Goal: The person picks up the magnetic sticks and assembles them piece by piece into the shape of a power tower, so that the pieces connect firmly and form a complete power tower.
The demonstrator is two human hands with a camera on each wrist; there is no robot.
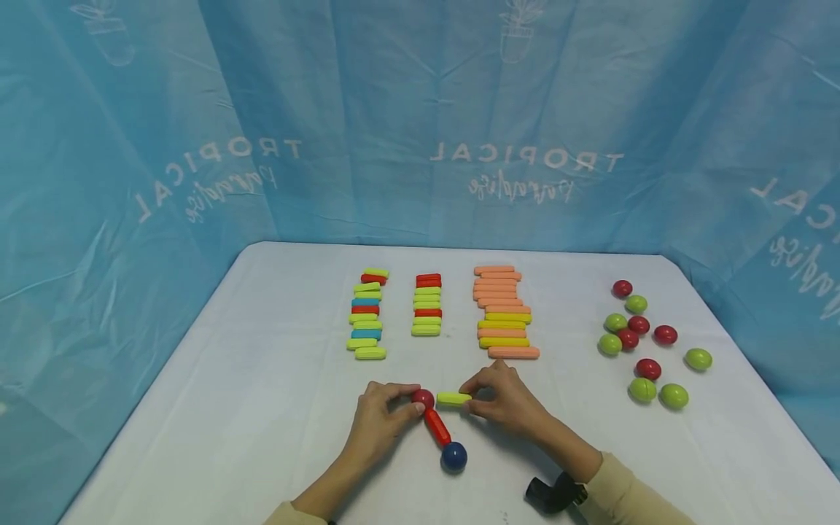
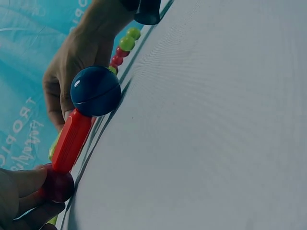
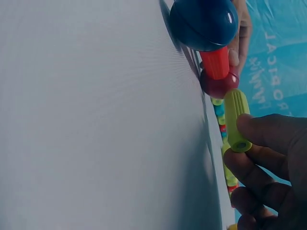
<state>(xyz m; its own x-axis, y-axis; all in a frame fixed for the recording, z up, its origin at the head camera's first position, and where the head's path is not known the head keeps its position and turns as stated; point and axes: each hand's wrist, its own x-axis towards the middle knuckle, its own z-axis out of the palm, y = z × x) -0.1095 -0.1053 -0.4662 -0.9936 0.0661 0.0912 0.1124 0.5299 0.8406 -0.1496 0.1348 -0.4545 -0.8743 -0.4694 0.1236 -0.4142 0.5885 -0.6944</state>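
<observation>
My left hand (image 1: 383,415) pinches a dark red ball (image 1: 423,398) between thumb and fingers. A red rod (image 1: 437,428) joins that ball to a dark blue ball (image 1: 453,457), which lies nearer to me on the table. With thumb and fingertips my right hand (image 1: 504,397) pinches a short yellow-green rod (image 1: 453,399) by its right end. The rod's free end points at the red ball, close beside it. In the right wrist view, the green rod (image 3: 236,120) shows grooves and a hole in its near end.
Beyond the hands lie a column of short green, red and blue rods (image 1: 365,310), a second column of rods (image 1: 427,302) and longer orange and yellow rods (image 1: 504,310). Red and green balls (image 1: 642,390) are scattered at right. A black object (image 1: 554,494) is by the right sleeve.
</observation>
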